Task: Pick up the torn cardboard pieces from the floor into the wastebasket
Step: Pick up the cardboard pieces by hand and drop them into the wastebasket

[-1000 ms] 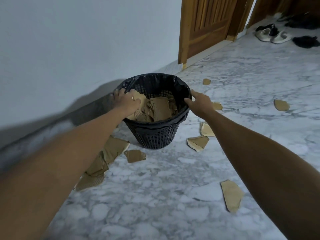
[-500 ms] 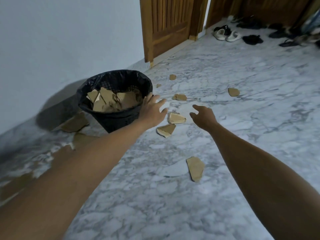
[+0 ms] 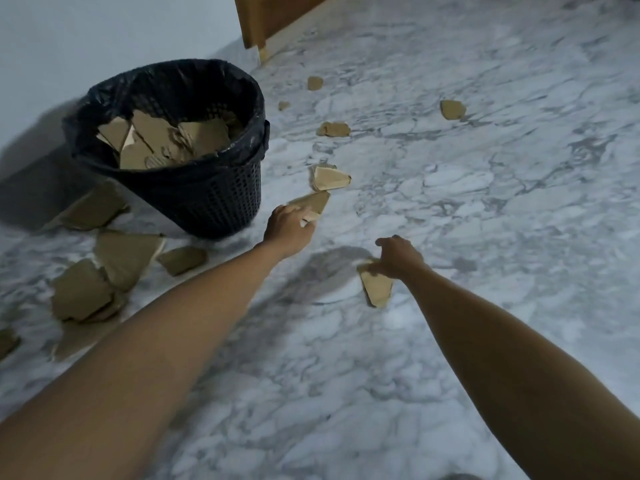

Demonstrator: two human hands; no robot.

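Observation:
A black mesh wastebasket (image 3: 221,199) lined with a black bag stands near the wall, holding several torn cardboard pieces (image 3: 156,140). Just right of its base, my left hand (image 3: 289,226) grips a triangular cardboard piece (image 3: 317,202) lying on the floor. My right hand (image 3: 394,256) curls its fingers over the top of a longer cardboard piece (image 3: 377,289) on the marble floor. Another torn piece (image 3: 329,178) lies just beyond my left hand.
Several larger cardboard pieces (image 3: 121,254) lie left of the basket near the wall. Smaller scraps (image 3: 452,109) are scattered farther off on the marble floor (image 3: 485,202). A wooden door (image 3: 263,15) stands at the top.
Both hands have left the wastebasket rim and dropped to the floor; the left now grips a piece by the basket's base, the right closes on a piece nearer me.

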